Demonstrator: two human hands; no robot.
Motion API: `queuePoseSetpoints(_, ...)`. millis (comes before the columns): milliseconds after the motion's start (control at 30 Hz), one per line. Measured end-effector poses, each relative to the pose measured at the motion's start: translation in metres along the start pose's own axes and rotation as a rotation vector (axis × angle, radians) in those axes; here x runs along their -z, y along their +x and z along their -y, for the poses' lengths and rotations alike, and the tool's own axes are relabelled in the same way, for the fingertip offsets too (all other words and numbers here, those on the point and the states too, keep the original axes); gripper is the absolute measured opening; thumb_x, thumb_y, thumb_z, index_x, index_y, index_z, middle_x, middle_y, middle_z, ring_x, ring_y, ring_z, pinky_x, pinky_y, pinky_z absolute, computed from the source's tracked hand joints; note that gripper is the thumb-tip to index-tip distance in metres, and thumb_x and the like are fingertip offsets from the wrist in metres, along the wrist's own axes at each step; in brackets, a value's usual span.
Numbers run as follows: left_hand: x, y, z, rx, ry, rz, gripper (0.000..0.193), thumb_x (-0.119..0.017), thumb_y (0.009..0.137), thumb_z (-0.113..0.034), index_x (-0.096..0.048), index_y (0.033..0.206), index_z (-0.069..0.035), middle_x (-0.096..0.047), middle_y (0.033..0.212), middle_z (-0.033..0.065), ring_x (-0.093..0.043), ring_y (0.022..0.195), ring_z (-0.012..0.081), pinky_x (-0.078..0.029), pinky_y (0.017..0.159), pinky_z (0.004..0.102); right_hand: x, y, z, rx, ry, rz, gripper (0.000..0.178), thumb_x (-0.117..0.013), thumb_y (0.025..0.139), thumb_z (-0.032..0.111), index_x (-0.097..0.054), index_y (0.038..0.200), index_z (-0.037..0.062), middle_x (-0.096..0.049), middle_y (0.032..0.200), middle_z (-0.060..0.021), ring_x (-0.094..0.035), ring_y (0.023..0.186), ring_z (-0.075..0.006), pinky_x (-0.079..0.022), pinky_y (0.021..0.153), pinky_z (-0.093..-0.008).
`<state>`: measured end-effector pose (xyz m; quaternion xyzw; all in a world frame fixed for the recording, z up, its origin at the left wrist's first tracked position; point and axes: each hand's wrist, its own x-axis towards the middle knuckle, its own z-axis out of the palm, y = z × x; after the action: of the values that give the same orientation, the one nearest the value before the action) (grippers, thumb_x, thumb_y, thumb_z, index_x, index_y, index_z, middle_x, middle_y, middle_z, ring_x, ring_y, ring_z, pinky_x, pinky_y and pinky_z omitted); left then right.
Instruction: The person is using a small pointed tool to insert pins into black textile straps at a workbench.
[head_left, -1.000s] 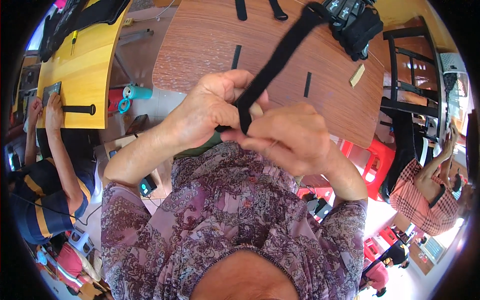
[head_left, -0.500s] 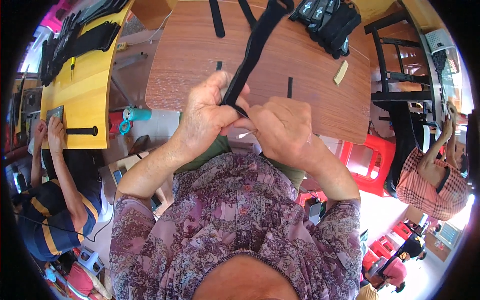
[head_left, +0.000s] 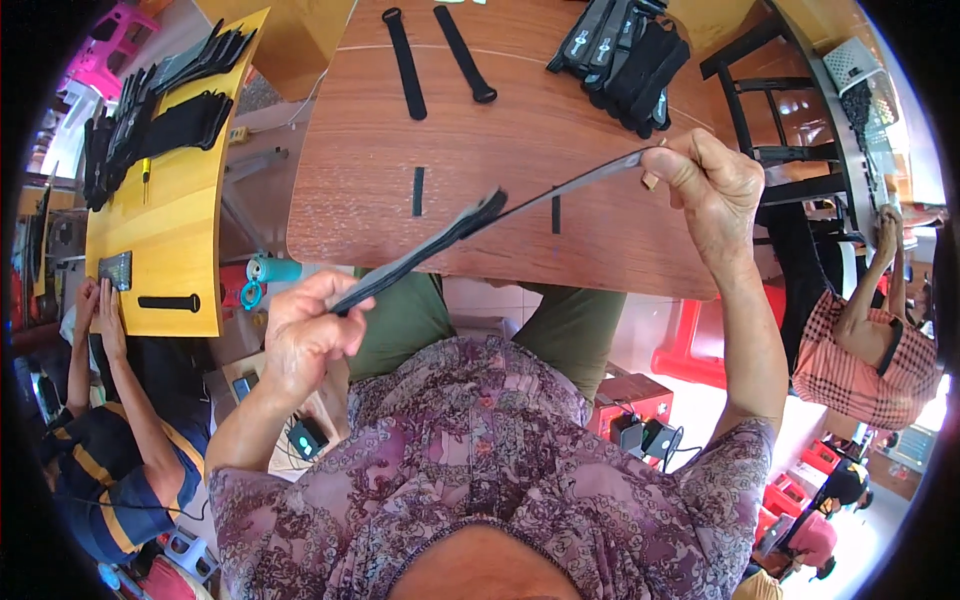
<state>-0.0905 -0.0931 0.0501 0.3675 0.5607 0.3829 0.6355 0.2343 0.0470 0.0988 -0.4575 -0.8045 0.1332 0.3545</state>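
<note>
A long black hook-and-loop strap (head_left: 582, 180) stretches on a slant between my two hands, above the near edge of the brown table (head_left: 340, 150). My left hand (head_left: 303, 330) is closed on its lower left end, where the band looks thick and layered. Toward the upper right the strap thins to a single grey-black band. My right hand (head_left: 718, 190), raised over the table's right side, pinches that tip between thumb and fingers. A small tan piece (head_left: 650, 181) shows beside the right fingertips, mostly hidden by them.
Two black straps (head_left: 405, 68) with ring ends lie at the table's far side, near a pile of black packed straps (head_left: 640, 75). Two short black strips (head_left: 418, 191) lie closer. At left, a co-worker's hands (head_left: 108, 305) rest at a yellow table (head_left: 205, 260). A red stool (head_left: 690, 350) stands right.
My hands have parted from their spot close together, left hand down and left, right hand up and right. The strap, upright before, is now drawn out between them.
</note>
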Motion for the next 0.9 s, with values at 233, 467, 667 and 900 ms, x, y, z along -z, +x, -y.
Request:
queuePoseSetpoints(233,0.008,-0.008,0.000,-0.049,0.055,-0.098,0.022,-0.051,0.066,0.002,-0.057,0.087,0.003,-0.055,0.063,0.0031,-0.046,0.052,0.0065,-0.032,0.046,0.0192,0.019,0.017,-0.008,-0.144,0.045,-0.051,0.017,-0.071,0.075,0.014,-0.062,0.069,0.0021,-0.048,0.051,-0.0005,-0.045,0.047,-0.0057,-0.036,0.043,-0.0233)
queuePoseSetpoints(467,0.015,-0.004,0.008,-0.040,0.073,-0.160,0.021,-0.050,0.062,0.000,-0.057,0.082,0.002,-0.052,0.057,0.0031,-0.043,0.046,0.0070,-0.029,0.042,0.0194,0.021,0.033,-0.027,-0.057,-0.132,-0.127,0.016,-0.071,0.076,0.017,-0.065,0.072,0.0030,-0.049,0.052,0.0012,-0.044,0.047,-0.0049,-0.034,0.042,-0.0218)
queuePoseSetpoints(667,0.039,-0.012,0.025,-0.068,-0.079,-0.310,0.024,-0.049,0.060,-0.003,-0.057,0.082,0.003,-0.050,0.052,0.0053,-0.038,0.038,0.0085,-0.024,0.036,0.0203,0.090,0.071,-0.029,-0.196,-0.146,-0.267,0.015,-0.067,0.080,0.017,-0.066,0.074,0.0027,-0.053,0.057,0.0021,-0.044,0.049,-0.0040,-0.033,0.044,-0.0204)
queuePoseSetpoints(900,0.021,0.035,0.011,-0.086,-0.219,-0.199,0.016,-0.052,0.078,-0.002,-0.059,0.092,0.002,-0.055,0.055,0.0099,-0.031,0.035,0.0050,-0.024,0.035,0.0198,0.044,0.131,-0.010,-0.040,-0.067,0.040,0.021,-0.067,0.079,0.022,-0.067,0.075,0.0020,-0.052,0.054,0.0015,-0.046,0.048,-0.0047,-0.034,0.044,-0.0215)
